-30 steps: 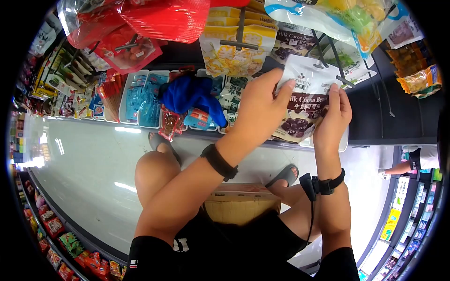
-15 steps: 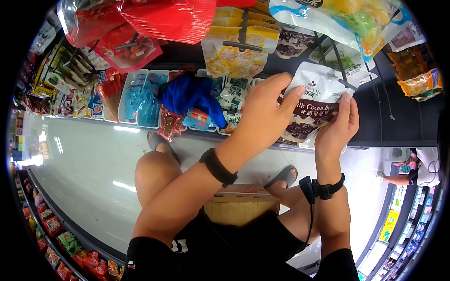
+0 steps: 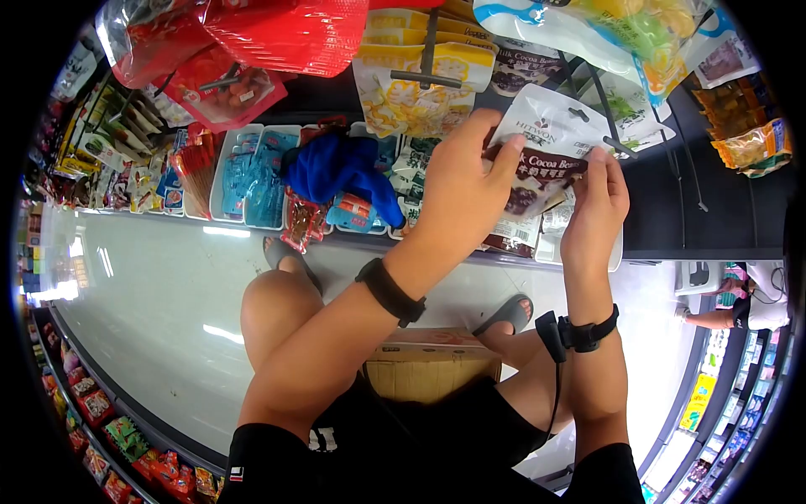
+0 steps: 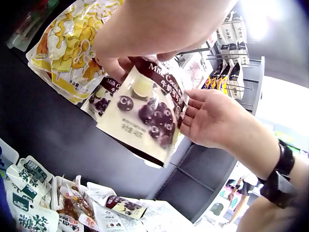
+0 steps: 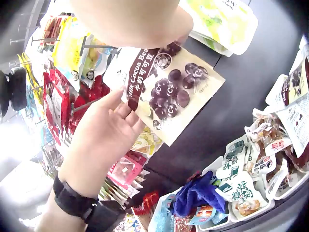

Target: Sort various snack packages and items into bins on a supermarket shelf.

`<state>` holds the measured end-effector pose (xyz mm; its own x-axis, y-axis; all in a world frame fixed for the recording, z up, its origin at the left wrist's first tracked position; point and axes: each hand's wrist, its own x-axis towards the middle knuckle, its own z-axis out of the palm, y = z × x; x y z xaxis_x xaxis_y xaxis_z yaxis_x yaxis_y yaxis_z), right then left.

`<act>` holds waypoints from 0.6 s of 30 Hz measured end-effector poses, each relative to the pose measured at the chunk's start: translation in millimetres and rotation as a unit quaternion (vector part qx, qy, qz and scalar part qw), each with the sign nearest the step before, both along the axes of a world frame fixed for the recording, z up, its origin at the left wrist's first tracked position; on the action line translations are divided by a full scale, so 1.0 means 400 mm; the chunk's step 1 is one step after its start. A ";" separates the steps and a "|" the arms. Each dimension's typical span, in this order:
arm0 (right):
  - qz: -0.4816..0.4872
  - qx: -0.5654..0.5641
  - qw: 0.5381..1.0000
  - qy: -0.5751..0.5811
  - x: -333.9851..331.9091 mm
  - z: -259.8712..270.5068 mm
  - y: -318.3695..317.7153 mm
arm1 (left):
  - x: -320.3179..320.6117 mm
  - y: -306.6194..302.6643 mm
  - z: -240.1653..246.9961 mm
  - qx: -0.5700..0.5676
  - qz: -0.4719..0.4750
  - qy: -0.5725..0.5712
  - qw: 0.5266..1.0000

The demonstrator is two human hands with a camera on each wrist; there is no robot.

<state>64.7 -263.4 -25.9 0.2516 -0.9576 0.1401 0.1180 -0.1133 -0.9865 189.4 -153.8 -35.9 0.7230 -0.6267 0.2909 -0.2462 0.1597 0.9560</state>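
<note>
A white and brown pouch of Milk Cocoa Beans (image 3: 546,160) is held in front of the rack by both hands. My left hand (image 3: 466,181) pinches its left edge, thumb on the printed front. On the opposite edge, my right hand (image 3: 596,210) grips with the thumb near the side. The pouch leans, its top with the hanging hole close to the tip of a metal display hook (image 3: 620,147). In the left wrist view its printed lower half (image 4: 145,111) shows dark round beans. Another Milk Cocoa Beans pouch (image 3: 525,71) hangs behind it.
Yellow snack pouches (image 3: 420,88) and red bags (image 3: 285,38) hang at the left. White trays with blue packets (image 3: 260,181) line the shelf below, a blue cloth (image 3: 340,172) over them. A cardboard box (image 3: 432,370) sits between the legs. Another person (image 3: 760,298) is at far right.
Over the last half second both hands have moved the pouch slightly up and left, and its lower part has tipped back. Before that it had shifted right. Both hands keep their hold.
</note>
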 end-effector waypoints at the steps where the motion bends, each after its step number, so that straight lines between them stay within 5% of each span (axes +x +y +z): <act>1: -0.026 -0.041 0.999 0.019 0.010 0.005 0.014 | -0.001 -0.004 -0.007 -0.020 0.038 -0.011 0.999; 6: -0.036 -0.293 0.952 0.078 -0.007 -0.003 0.031 | 0.000 0.005 -0.021 -0.007 0.103 -0.063 0.993; 9: 0.033 -0.530 0.813 0.239 0.028 0.016 0.029 | -0.004 0.007 -0.018 -0.004 0.093 -0.056 0.994; 18: 0.023 -0.536 0.792 0.291 0.179 -0.021 -0.083 | -0.006 0.041 -0.020 0.025 0.020 0.005 0.999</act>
<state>136.3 -296.6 -34.4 0.6032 -0.3556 0.7139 -0.2940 -0.9312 -0.2154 187.1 -137.5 -44.0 0.7506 -0.6108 0.2519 -0.2410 0.1019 0.9652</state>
